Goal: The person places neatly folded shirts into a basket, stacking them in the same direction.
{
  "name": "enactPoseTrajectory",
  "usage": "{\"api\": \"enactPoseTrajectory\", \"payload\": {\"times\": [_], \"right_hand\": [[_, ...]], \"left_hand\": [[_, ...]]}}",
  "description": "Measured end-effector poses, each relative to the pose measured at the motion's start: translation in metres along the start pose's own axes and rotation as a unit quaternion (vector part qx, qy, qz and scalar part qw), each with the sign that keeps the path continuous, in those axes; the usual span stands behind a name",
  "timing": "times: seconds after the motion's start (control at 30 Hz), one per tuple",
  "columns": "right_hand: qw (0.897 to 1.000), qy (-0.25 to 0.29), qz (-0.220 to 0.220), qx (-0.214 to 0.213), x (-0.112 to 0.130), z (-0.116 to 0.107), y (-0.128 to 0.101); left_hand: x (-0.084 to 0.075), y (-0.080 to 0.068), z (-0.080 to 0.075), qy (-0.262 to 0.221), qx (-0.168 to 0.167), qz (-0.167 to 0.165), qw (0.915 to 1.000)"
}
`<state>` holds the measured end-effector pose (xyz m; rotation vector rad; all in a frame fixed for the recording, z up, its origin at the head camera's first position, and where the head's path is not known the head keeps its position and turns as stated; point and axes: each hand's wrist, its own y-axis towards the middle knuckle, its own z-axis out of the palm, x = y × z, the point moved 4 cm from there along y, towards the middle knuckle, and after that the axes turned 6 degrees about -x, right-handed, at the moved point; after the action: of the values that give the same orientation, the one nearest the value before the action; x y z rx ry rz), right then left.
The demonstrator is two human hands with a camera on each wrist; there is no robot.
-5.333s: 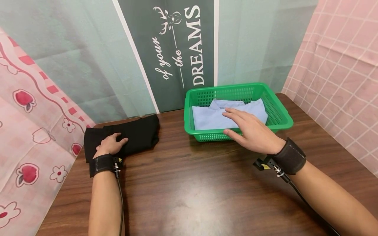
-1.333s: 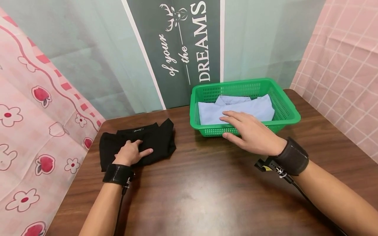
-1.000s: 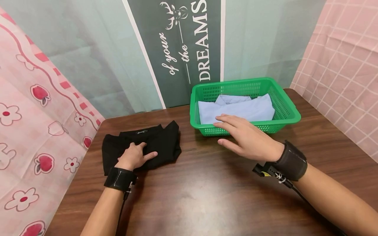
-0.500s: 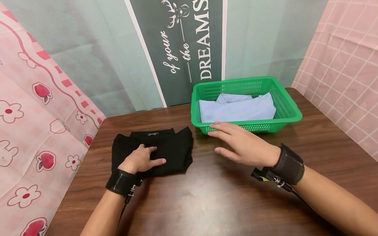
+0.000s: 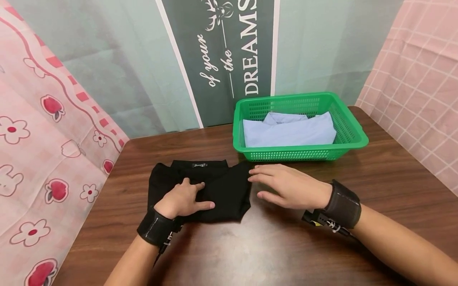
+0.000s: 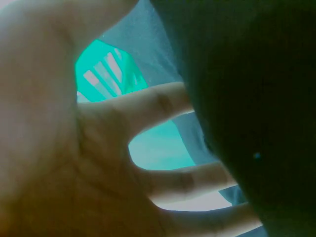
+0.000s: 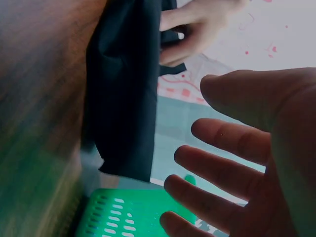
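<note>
Cloth first, on your left: the folded black garment (image 5: 200,192) lies on the brown table (image 5: 250,246), left of centre and well short of the green basket (image 5: 352,137). Your left hand (image 5: 184,198) rests flat on top of it, fingers straight and spread, pressing rather than pinching. Keep that palm weight even so the folds underneath do not slide apart.

Your right hand (image 5: 286,186) hovers at the garment's right edge, fingers straight and slightly apart, holding nothing. From the head view its fingertips seem to reach the edge; the right wrist view shows a gap between fingers and cloth, so I cannot tell if they touch. Bring it in low and flat, and slip the fingers under the edge rather than bunching the fabric from above.

Further right, the basket holds a folded light blue shirt (image 5: 290,131), collar toward the back wall. If the black piece is to be lifted, support both sides at once so it stays a neat stack.
</note>
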<state>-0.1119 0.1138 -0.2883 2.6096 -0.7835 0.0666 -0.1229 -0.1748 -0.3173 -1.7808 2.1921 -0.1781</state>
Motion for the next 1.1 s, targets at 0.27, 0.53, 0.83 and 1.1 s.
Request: {"api": "enactPoseTrajectory", "payload": {"times": [0.27, 0.53, 0.83, 1.1], "right_hand": [[1.000, -0.003, -0.020, 0.013, 0.004, 0.010, -0.002], [0.999, -0.004, -0.019, 0.026, 0.003, 0.017, -0.003], [0.998, -0.009, -0.003, 0.063, 0.000, 0.025, -0.004], [0.996, 0.006, 0.027, 0.090, -0.006, 0.029, -0.006]], "left_hand": [[-0.020, -0.004, 0.003, 0.024, 0.003, 0.015, 0.9996], [-0.044, -0.005, 0.008, 0.049, -0.004, 0.040, 0.9980], [-0.066, -0.007, 0.013, 0.076, -0.018, 0.059, 0.9952], [-0.079, -0.006, 0.015, 0.097, -0.026, 0.079, 0.9918]]}}
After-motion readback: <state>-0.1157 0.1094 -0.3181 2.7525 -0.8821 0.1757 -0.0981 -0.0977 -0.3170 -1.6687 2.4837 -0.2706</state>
